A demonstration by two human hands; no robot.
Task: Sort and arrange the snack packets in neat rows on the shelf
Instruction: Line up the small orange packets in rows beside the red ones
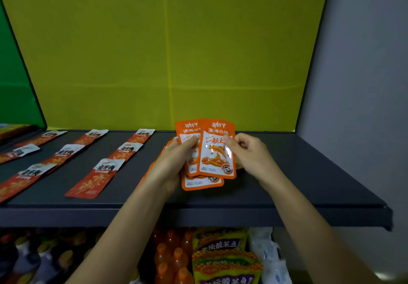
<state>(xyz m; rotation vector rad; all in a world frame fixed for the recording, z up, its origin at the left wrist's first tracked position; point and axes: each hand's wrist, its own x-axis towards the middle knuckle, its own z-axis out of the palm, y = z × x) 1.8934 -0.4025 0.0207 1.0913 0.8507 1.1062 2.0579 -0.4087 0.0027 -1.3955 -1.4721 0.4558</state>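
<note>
Above the dark grey shelf (298,173), my left hand (170,164) holds a fanned stack of orange snack packets (198,181) upright. My right hand (249,153) pinches the right edge of the front orange packet (217,157) of that stack. On the left half of the shelf, several long red-and-white snack packets (95,178) lie flat in rows running front to back. More of them reach the far left edge (19,181).
A yellow back panel (165,51) rises behind the shelf and a green panel (13,84) stands at the left. A grey wall (364,84) borders the right. Below the shelf are orange drink bottles (172,259), yellow-purple packets (220,259) and dark bottles (33,259).
</note>
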